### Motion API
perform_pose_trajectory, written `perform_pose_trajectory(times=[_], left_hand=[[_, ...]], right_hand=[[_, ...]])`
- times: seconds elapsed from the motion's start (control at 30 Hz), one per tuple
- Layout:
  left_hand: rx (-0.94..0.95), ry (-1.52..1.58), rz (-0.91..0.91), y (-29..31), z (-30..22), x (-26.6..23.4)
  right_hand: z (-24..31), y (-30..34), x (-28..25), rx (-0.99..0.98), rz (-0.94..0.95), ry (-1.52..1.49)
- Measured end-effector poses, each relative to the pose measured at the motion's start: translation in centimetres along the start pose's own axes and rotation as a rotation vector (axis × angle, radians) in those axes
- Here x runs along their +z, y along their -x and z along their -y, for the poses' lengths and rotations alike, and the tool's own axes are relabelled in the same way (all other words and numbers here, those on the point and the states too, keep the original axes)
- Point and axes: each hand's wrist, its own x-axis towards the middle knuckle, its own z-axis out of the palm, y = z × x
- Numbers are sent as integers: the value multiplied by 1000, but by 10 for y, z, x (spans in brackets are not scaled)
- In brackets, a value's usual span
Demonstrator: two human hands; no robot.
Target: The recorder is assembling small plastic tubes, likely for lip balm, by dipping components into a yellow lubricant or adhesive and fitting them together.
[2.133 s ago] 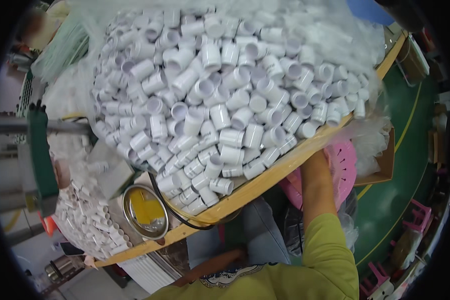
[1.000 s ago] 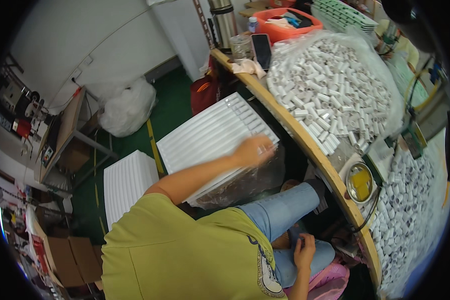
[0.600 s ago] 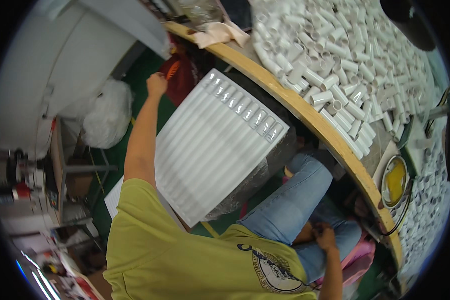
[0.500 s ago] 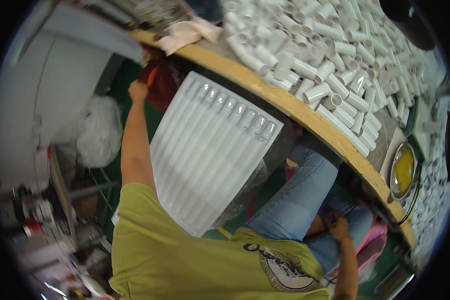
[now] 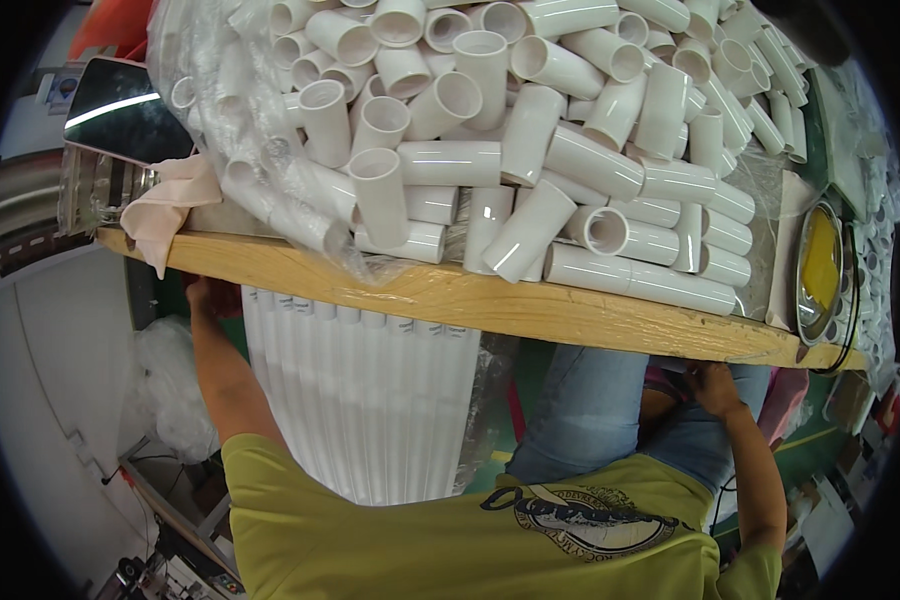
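My left hand reaches forward to the far end of a bundle of long white tubes wrapped in clear plastic. The bundle lies under the wooden table edge. The table edge hides the fingers, so I cannot tell their grip. My right hand rests low by my lap in blue jeans, just below the table edge, its fingers partly hidden. A big heap of short white pipe pieces lies on clear plastic on the table above both hands.
A round metal tin with yellow contents sits at the table's right end. A dark phone and a pale pink cloth lie at the left corner. A white plastic bag is on the floor to the left.
The view has swung up and closer to the table edge. My left arm stays stretched to the far end of the tube bundle; my right hand stays by my lap.
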Motion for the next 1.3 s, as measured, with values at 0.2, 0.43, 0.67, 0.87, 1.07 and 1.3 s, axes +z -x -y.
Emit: perform_pose_trajectory(times=[0.2, 0.43, 0.67, 0.87, 1.07, 1.3], left_hand=[[316, -1025, 18, 10, -85, 16], [171, -196, -101, 126, -162, 3], [174, 208, 13, 235, -178, -64], [82, 497, -23, 291, -133, -59], [394, 851, -83, 390, -137, -87], [729, 684, 14, 530, -99, -48]], right_hand=[[9, 5, -40, -12, -219, 42], [-115, -6, -65, 134, -360, 186], [-242, -50, -38, -47, -341, 279], [-387, -65, -33, -94, -236, 675], [-224, -75, -45, -150, -357, 247], [-10, 22, -102, -239, -243, 343]])
